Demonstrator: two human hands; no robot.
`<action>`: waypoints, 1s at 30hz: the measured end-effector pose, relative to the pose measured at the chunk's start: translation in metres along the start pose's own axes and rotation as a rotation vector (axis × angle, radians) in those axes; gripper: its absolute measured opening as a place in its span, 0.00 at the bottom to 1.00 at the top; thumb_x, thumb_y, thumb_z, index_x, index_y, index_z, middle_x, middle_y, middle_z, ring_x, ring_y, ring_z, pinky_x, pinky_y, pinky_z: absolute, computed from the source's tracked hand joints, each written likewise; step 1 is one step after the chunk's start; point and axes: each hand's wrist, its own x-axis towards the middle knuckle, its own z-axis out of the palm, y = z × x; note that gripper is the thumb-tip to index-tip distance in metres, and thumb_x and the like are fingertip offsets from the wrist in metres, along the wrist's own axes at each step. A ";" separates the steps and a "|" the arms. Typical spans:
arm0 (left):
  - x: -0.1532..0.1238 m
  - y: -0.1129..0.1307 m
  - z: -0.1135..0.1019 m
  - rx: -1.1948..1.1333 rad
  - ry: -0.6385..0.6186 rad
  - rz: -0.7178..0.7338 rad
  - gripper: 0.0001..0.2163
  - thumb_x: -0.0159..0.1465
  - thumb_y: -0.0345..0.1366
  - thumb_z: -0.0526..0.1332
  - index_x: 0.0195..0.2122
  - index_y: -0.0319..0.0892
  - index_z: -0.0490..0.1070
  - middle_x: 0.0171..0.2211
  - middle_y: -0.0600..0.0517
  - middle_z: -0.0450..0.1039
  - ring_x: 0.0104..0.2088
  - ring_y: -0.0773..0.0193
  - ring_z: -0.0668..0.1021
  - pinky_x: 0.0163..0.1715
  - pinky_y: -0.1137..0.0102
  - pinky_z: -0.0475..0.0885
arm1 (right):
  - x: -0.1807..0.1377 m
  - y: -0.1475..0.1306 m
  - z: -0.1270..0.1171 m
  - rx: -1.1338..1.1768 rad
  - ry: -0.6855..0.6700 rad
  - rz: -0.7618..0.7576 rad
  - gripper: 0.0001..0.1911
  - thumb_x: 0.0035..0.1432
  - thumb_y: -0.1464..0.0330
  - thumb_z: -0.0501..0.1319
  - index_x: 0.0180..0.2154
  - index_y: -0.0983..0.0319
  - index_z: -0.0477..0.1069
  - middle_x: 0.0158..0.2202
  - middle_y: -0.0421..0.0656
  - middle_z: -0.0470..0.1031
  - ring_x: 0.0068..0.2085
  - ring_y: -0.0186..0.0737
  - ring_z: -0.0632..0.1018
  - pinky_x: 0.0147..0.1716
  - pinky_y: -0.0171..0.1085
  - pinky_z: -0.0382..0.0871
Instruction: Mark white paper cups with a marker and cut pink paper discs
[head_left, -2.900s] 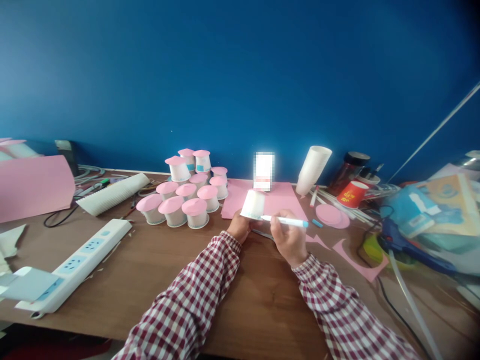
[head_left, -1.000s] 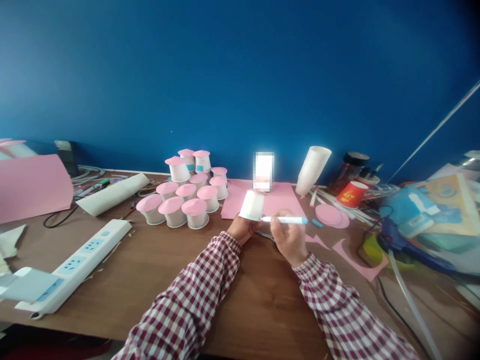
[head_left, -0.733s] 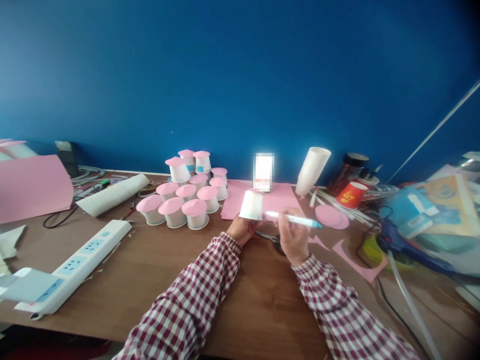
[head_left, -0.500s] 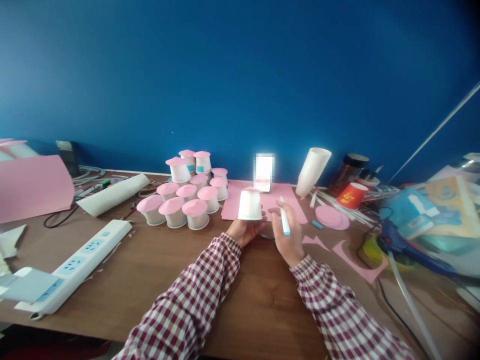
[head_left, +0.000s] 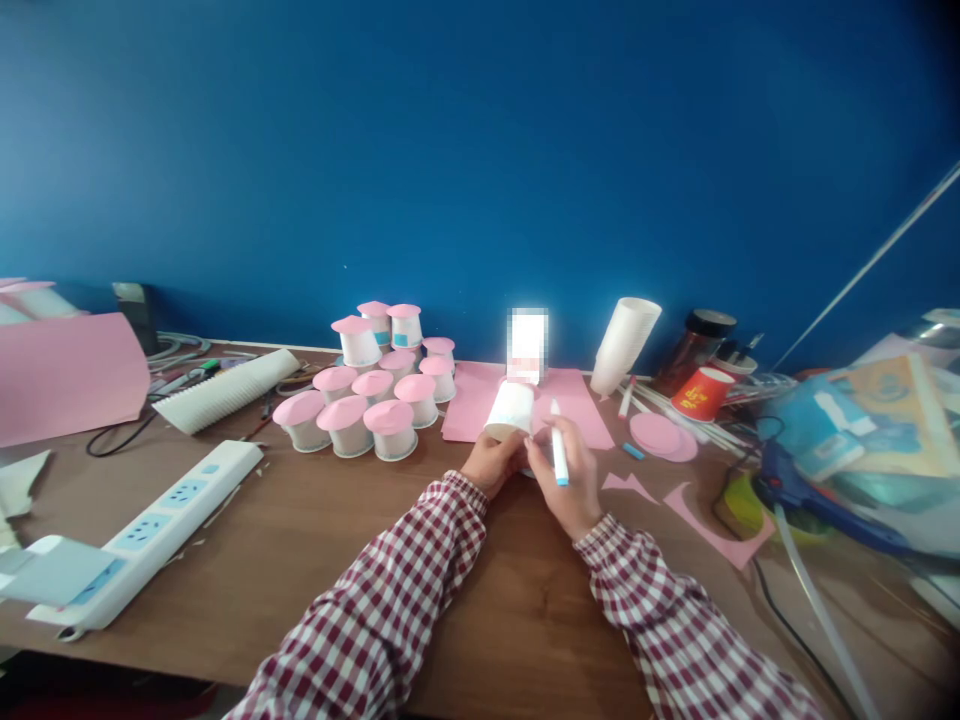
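My left hand grips a small white paper cup, held upside down and tilted right above the brown table. My right hand is closed on a white marker with a blue end, which stands nearly upright beside the cup; the fingertips of that hand touch the cup's lower edge. Both sleeves are red-and-white checked. A pink paper sheet lies just behind the hands.
Several upturned white cups with pink tops stand left of the hands. A white power strip lies at front left. A cup stack, a red cup, pink discs and a blue glue gun crowd the right.
The marker was lying level with its tip on the cup's rim; my right hand has turned it upright and drawn in against the cup. The cup has tilted right.
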 end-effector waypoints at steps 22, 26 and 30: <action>0.005 0.003 -0.015 0.762 0.327 0.343 0.10 0.49 0.25 0.56 0.31 0.39 0.73 0.24 0.52 0.72 0.25 0.65 0.72 0.27 0.72 0.66 | 0.005 0.012 -0.006 -0.147 -0.043 -0.277 0.13 0.57 0.69 0.57 0.45 0.62 0.66 0.34 0.45 0.74 0.37 0.42 0.74 0.38 0.42 0.69; 0.015 0.000 -0.021 0.496 0.373 0.256 0.04 0.53 0.29 0.57 0.28 0.38 0.70 0.23 0.52 0.71 0.24 0.65 0.72 0.27 0.71 0.68 | 0.005 0.007 -0.004 0.020 0.086 -0.071 0.13 0.59 0.68 0.55 0.47 0.62 0.62 0.37 0.46 0.73 0.38 0.40 0.75 0.41 0.42 0.71; 0.017 -0.001 -0.021 0.414 0.344 0.247 0.06 0.52 0.29 0.59 0.32 0.39 0.71 0.25 0.51 0.72 0.26 0.65 0.73 0.29 0.70 0.70 | 0.004 0.000 -0.009 0.143 0.071 -0.013 0.13 0.62 0.70 0.50 0.48 0.62 0.63 0.35 0.45 0.74 0.36 0.39 0.76 0.40 0.42 0.71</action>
